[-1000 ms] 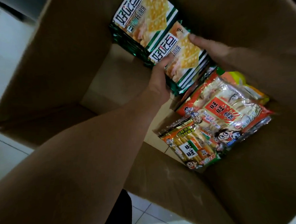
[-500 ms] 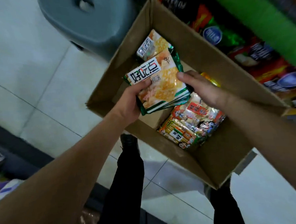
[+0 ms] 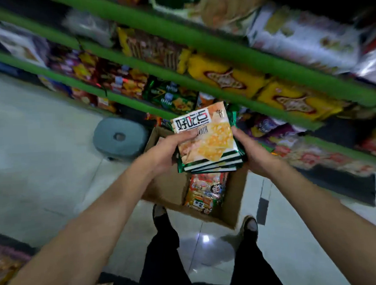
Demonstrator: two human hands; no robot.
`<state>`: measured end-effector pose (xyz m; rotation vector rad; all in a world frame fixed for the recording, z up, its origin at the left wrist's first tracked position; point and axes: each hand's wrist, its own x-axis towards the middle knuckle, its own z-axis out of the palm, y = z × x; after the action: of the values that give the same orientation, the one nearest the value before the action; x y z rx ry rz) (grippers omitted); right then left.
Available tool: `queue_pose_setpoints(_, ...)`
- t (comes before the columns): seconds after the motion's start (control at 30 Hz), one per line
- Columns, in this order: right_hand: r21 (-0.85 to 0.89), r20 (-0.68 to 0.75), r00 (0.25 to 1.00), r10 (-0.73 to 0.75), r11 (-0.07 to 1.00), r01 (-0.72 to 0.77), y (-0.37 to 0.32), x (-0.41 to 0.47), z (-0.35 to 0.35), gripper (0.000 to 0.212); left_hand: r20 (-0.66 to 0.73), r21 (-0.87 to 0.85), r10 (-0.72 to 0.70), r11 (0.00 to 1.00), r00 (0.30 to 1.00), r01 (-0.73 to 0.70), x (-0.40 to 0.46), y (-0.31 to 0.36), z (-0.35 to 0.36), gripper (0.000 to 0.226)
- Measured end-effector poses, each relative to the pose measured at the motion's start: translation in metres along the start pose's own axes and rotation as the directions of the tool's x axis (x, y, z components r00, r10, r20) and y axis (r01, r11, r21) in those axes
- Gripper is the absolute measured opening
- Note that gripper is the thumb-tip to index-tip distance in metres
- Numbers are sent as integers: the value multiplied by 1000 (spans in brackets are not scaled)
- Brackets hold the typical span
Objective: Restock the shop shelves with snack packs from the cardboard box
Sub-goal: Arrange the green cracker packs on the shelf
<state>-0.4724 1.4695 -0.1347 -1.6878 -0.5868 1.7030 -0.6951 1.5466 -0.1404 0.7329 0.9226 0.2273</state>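
Hands clamp a stack of cracker packs [image 3: 207, 145]: left hand [image 3: 164, 153] and right hand [image 3: 254, 155] curl round opposite edges. Below the grip sits the cardboard box [image 3: 167, 189] with red snack packs [image 3: 205, 191].

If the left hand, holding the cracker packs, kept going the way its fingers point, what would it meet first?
The left hand points up and right across the stack of cracker packs it grips. Past them, probably the green-packed snacks on the lower shelf, though depth is unclear.
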Motion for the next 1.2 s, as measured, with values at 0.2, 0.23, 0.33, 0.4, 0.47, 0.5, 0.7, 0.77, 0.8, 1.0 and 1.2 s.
queue_pose_setpoints(0.2,258,-2,991,-136,957,132,-31,-128,-49,52,92,319,19,947,996,-47,-58,68,109,52)
queue_pose_setpoints(0.23,282,-15,987,-160,946,158,-31,-145,-58,53,87,313,25,948,996,-51,-65,74,127,65)
queue_pose_setpoints(0.33,333,-58,978,-198,920,206,-27,-194,-88,55,108,259,61,962,992,-87,-86,79,190,72)
queue_pose_setpoints(0.4,361,-83,976,-202,906,219,-24,-225,-113,56,45,244,89,965,995,-97,-96,74,234,74)
queue_pose_setpoints(0.47,401,-87,976,-200,890,218,-20,-256,-141,54,7,198,80,977,997,-80,-99,65,274,79)
queue_pose_setpoints(0.5,419,-94,976,-199,881,220,-19,-270,-156,54,2,177,81,981,997,-81,-101,60,294,79)
queue_pose_setpoints(0.7,456,-108,960,-258,845,278,-16,-338,-250,55,-81,159,129,981,988,-115,-99,35,399,35)
queue_pose_setpoints(0.77,470,-118,948,-297,824,317,-15,-352,-271,52,-84,125,149,982,985,-138,-97,30,422,29)
queue_pose_setpoints(0.8,480,-120,941,-315,811,333,-14,-358,-280,50,-77,98,150,985,986,-142,-96,28,432,29)
queue_pose_setpoints(1.0,518,-109,926,-362,774,364,-32,-368,-310,45,5,-124,135,983,991,-134,-98,31,467,29)
queue_pose_setpoints(1.2,468,-75,920,-386,801,374,-81,-358,-321,55,-28,-149,220,964,975,-222,-80,56,480,34)
